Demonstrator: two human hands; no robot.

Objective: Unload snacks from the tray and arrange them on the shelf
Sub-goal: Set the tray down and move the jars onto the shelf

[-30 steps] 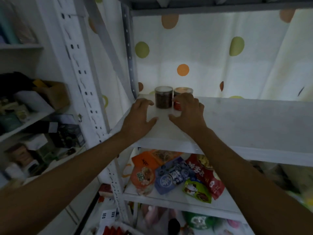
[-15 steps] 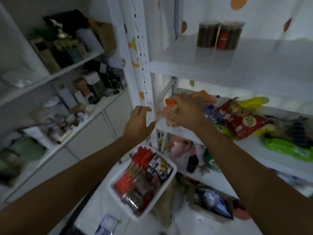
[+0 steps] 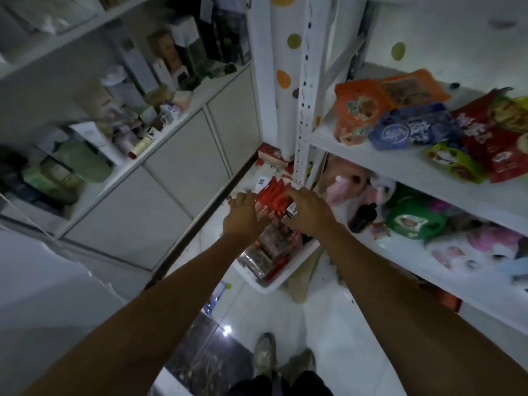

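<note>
Both hands reach down into the tray [image 3: 286, 277]. The left hand [image 3: 242, 214] lies over its far end with fingers loosely straight, tips at the red packets [image 3: 273, 192]. The right hand [image 3: 309, 213] hovers beside it with fingers bent downward; whether it grips anything I cannot tell. In this head view, the shelf [image 3: 371, 157] above and right of the tray already carries an orange bag [image 3: 355, 110], a blue bag [image 3: 411, 127] and a red bag [image 3: 498, 141]. The tray looks well filled with packets, so I judge most unloading remains.
</note>
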